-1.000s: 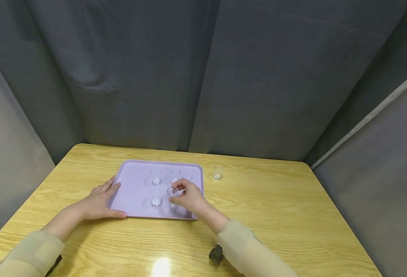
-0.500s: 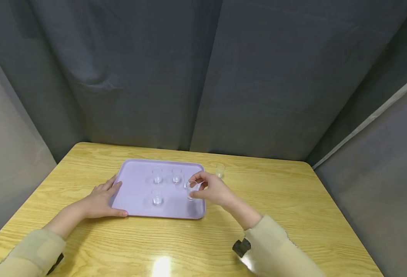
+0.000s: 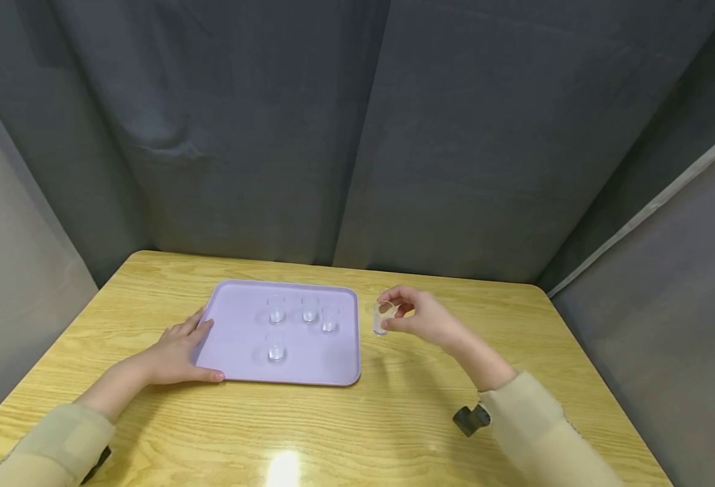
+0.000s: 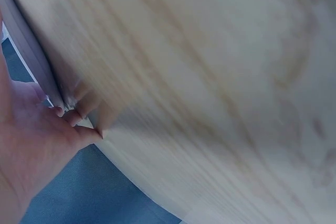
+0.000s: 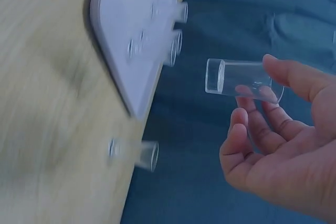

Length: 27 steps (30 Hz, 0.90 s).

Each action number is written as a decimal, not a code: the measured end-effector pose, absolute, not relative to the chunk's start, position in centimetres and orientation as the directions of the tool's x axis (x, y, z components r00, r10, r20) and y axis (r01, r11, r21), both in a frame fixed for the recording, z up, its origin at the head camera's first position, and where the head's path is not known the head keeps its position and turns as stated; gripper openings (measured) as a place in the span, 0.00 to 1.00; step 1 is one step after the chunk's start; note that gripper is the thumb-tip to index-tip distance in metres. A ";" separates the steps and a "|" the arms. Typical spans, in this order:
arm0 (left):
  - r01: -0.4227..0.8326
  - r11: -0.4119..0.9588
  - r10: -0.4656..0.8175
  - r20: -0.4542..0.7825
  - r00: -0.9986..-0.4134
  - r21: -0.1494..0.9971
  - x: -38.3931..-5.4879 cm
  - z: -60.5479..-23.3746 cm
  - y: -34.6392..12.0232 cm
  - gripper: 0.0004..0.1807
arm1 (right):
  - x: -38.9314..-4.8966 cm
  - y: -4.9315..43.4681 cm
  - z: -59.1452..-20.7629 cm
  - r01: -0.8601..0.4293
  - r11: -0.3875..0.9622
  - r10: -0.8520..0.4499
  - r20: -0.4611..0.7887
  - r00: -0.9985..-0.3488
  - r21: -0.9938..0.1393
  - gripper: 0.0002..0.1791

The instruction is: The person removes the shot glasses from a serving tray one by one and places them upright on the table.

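Observation:
My right hand [image 3: 421, 316] pinches a small clear shot glass [image 5: 241, 78] near its rim, between the thumb and fingertips. In the head view this glass is held above the table just right of the lilac tray [image 3: 235, 352]. Several similar shot glasses [image 3: 276, 350] stand upright on the tray. My left hand [image 3: 177, 352] rests at the tray's left edge, fingers extended along the side and thumb at the front corner. The left wrist view shows that hand [image 4: 42, 135] against the tray's edge.
Another shot glass [image 5: 134, 153] stands on the wooden table [image 3: 308, 433] right of the tray; in the head view my right hand mostly hides it. Dark grey curtains [image 3: 260, 135] enclose the table's back and sides.
My right hand has lifted the shot glass from the tray's front right area and carried it rightward, past the tray's edge. My left hand has stayed at the tray.

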<state>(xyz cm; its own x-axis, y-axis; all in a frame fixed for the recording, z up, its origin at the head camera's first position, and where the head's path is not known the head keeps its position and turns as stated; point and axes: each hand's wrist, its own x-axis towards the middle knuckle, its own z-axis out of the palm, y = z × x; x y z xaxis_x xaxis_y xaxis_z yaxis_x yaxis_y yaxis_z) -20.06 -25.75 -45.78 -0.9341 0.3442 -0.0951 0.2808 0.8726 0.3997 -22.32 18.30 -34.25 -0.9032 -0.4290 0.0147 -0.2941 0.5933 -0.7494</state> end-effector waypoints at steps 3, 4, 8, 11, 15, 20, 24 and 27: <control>0.281 0.871 0.345 -0.095 -0.934 0.403 -20.0 -45.8 -25.8 0.66 | -22.8 19.3 -34.2 -0.319 0.634 -0.407 0.046 -0.912 -0.704 0.19; 0.281 0.871 0.345 -0.094 -0.934 0.403 -20.0 -45.8 -25.8 0.66 | -23.0 19.7 -34.3 -0.325 0.645 -0.402 0.055 -0.914 -0.692 0.19; 0.283 0.873 0.345 -0.094 -0.934 0.398 -20.1 -45.9 -25.9 0.66 | -24.1 21.0 -34.9 -0.296 0.662 -0.358 0.056 -0.932 -0.689 0.20; 0.285 0.872 0.348 -0.094 -0.933 0.397 -20.1 -45.9 -25.8 0.66 | -25.0 21.8 -35.9 -0.268 0.671 -0.312 0.065 -0.948 -0.691 0.19; 0.286 0.873 0.348 -0.092 -0.933 0.395 -20.1 -45.7 -25.7 0.66 | -26.1 22.8 -37.4 -0.245 0.684 -0.247 0.097 -0.964 -0.688 0.20; 0.288 0.873 0.348 -0.090 -0.933 0.393 -19.9 -45.4 -25.6 0.65 | -27.3 23.9 -39.3 -0.188 0.677 -0.162 0.106 -0.981 -0.711 0.23; 0.292 0.872 0.351 -0.087 -0.932 0.394 -19.8 -45.2 -25.5 0.64 | -28.2 24.4 -40.8 -0.146 0.676 -0.107 0.100 -0.989 -0.722 0.23; 0.288 0.872 0.349 -0.090 -0.933 0.395 -19.9 -45.3 -25.5 0.65 | -28.7 24.7 -41.9 -0.123 0.664 -0.078 0.095 -0.992 -0.737 0.23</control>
